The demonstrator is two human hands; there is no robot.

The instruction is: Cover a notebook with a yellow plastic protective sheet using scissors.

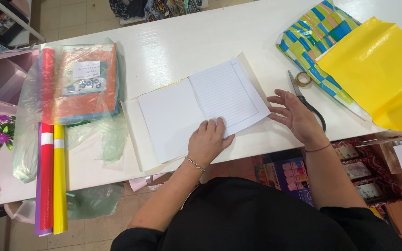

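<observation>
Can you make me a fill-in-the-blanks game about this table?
1. The left hand presses flat on an open ____.
2. Beside the right hand lie black-handled ____.
3. Near the scissors' blades sits a small roll of ____.
4. The big plain sheet at the table's right end is ____ in colour.

Missing words: notebook; scissors; tape; yellow.

White notebook (201,109), yellow sheet (378,69), checked blue-green wrapping paper (310,32), red roll (46,139).

Bright, even light; glare on white table (173,42); sharp focus.
</observation>
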